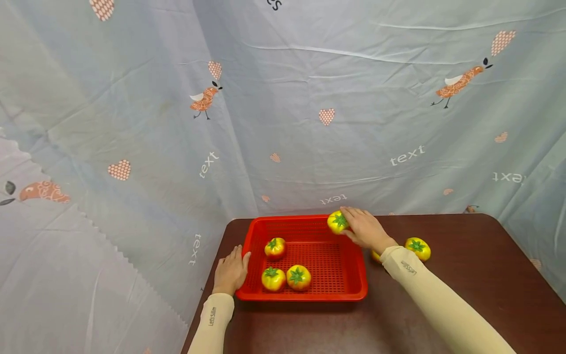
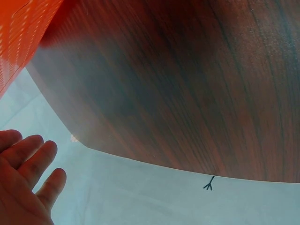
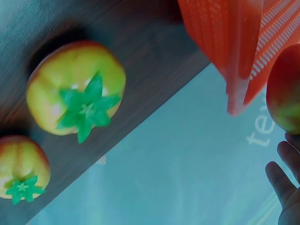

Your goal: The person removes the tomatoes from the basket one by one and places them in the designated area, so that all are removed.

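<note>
My right hand [image 1: 365,229] grips a yellow-and-red tomato [image 1: 338,222] with a green leafy top, above the back right of the red plastic basket [image 1: 305,297]. In the right wrist view this tomato [image 3: 287,93] is cut off by the frame edge, beside the fingers. Inside the basket sit a tomato [image 1: 275,249] at the back left and two more, a left one [image 1: 273,280] and a right one [image 1: 298,278], near the front. Against the basket's left side lies my left hand [image 1: 231,271], fingers extended.
On the dark wooden table [image 1: 468,275], right of the basket, lie a tomato [image 1: 417,249] and another one [image 1: 376,256] partly hidden behind my right wrist. A pale printed cloth [image 1: 283,132] hangs behind the table and along its left.
</note>
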Demonstrator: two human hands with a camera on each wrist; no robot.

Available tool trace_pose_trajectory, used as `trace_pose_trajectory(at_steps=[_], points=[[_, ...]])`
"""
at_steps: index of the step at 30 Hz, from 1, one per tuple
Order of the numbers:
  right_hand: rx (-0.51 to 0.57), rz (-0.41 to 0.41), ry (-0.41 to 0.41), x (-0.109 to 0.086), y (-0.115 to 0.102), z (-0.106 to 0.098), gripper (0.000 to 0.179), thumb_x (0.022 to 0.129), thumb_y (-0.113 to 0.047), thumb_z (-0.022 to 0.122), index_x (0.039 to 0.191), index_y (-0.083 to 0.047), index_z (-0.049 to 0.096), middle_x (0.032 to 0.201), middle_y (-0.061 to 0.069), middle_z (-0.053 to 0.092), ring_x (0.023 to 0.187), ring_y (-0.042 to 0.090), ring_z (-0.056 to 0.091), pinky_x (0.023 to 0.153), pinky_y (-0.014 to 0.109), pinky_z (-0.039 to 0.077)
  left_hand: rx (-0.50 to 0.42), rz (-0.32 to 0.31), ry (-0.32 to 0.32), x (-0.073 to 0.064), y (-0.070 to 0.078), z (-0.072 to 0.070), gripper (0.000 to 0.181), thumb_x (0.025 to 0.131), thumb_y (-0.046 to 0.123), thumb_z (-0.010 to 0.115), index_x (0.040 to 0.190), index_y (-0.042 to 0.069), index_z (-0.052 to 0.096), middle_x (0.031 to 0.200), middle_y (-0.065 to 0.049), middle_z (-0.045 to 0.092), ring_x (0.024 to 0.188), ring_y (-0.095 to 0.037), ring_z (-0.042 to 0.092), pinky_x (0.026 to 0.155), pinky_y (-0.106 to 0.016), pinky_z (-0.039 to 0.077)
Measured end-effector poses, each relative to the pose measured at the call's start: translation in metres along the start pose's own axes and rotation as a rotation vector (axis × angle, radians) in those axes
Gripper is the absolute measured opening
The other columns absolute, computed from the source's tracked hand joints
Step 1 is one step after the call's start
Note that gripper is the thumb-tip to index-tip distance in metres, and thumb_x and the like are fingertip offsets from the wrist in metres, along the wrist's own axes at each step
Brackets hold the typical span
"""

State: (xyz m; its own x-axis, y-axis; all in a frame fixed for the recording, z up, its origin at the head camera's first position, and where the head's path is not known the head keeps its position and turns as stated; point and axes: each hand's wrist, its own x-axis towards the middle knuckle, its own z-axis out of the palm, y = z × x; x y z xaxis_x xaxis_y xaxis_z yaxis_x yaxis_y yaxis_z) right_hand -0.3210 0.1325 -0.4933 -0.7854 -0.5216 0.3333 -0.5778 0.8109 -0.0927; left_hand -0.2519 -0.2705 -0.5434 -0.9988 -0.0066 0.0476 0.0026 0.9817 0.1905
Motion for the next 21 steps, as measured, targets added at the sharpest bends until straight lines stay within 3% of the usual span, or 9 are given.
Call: trace_pose_trajectory(at_steps=[11, 21], points=[[0.019, 0.077, -0.02, -0.019, 0.032, -0.018, 0.07, 0.091, -0.032, 0.07, 0.145, 0.004, 0.041, 0.14, 0.023, 0.052, 0.129, 0.04, 0.05, 0.104, 0.056, 0.041, 0.008, 0.005, 0.001, 0.002, -0.001, 0.001, 0.06, 0.106, 0.039, 0.031, 0.146, -0.006, 0.038, 0.148, -0.025, 0.045, 0.136, -0.038, 0.045, 0.108, -0.055, 0.036], [0.008, 0.181, -0.036, -0.048, 0.077, -0.037, 0.069, 0.092, -0.026, 0.068, 0.145, 0.008, 0.038, 0.141, 0.029, 0.048, 0.128, 0.047, 0.047, 0.104, 0.062, 0.038, 0.006, 0.009, -0.005, 0.002, -0.001, 0.001, 0.06, 0.107, 0.039, 0.03, 0.146, -0.007, 0.037, 0.148, -0.025, 0.044, 0.135, -0.038, 0.045, 0.108, -0.055, 0.036]])
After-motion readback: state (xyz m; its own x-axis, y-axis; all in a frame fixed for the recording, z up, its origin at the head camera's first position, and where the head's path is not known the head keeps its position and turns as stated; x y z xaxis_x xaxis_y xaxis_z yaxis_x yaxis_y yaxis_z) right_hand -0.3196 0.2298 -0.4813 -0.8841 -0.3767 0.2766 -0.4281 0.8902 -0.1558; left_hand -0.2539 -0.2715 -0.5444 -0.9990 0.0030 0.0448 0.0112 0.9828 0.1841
